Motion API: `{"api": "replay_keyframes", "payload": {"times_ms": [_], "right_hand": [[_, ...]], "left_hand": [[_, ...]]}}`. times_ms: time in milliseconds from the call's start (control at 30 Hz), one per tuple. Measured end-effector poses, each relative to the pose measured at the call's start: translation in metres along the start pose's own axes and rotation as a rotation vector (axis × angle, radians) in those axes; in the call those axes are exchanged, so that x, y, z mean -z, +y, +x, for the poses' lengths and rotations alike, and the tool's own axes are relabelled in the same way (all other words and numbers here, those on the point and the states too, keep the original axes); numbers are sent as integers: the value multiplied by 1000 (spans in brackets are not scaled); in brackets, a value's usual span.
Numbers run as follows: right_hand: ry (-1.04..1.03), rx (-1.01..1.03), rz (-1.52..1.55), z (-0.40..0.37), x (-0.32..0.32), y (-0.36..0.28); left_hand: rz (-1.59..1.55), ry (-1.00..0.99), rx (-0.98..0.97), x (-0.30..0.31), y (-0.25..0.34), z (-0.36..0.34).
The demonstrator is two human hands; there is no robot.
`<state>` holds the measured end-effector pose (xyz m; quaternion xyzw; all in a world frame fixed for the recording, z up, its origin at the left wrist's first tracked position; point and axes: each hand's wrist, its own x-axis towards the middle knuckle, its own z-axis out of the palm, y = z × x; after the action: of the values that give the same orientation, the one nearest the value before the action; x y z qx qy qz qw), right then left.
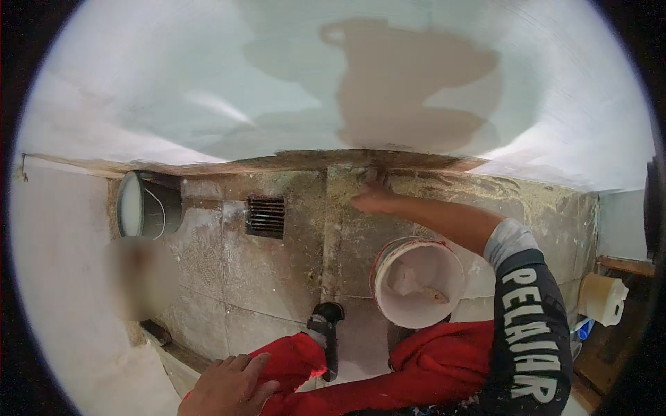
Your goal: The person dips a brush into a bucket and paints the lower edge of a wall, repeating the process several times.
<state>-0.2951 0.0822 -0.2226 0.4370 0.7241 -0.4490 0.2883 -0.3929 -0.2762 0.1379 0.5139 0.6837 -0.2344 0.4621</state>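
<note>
My left hand [225, 388] rests on my red-trousered knee at the bottom, fingers spread and holding nothing. Across the floor, my right hand [374, 199] reaches to the foot of the pale wall [277, 90]. Its fingers are closed and pointed at the brown, worn strip [291, 162] along the wall's base; whatever they hold is too small and dim to name. Below the right forearm stands a white bucket [390, 308] with a reddish rim, close to my legs. Inside it lies a pale object with a brownish end [436, 296].
A dark floor grate [266, 216] sits left of my right hand. A dark bucket [173, 204] lies or leans in the left corner, near a blurred patch. On the right are a yellowish jerrycan [602, 299] and wooden boards [614, 340]. My shadow falls on the wall.
</note>
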Motion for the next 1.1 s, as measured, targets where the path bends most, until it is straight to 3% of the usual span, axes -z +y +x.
{"api": "replay_keyframes", "payload": {"times_ms": [33,67,133,367,433,567,667,733,900,967,1033,1100], "right_hand": [[-672,-58,132,9,25,-4],[-669,-58,132,23,3,5],[8,245,10,62,-65,29],[169,429,-106,-40,-38,-12],[100,269,-108,-47,-33,1],[105,261,-196,-58,-30,32],[156,80,-169,-59,-38,48],[174,570,-240,-45,-53,59],[286,476,-169,-68,-40,62],[310,419,-180,-38,-37,94],[517,382,-165,13,-45,139],[517,361,-134,-20,-30,124]], "left_hand": [[-10,18,-16,1,0,0],[-8,20,-17,1,0,0],[17,2,-4,0,0,2],[-11,-5,13,7,4,2],[-30,-31,12,6,2,4],[2,-10,-10,5,4,4],[-7,-35,-10,8,7,4],[17,-27,-15,7,6,6],[0,-11,-14,9,8,3],[-8,-42,17,7,6,-1],[-54,97,-69,-2,1,-8],[-39,50,-35,5,6,-4]]}}
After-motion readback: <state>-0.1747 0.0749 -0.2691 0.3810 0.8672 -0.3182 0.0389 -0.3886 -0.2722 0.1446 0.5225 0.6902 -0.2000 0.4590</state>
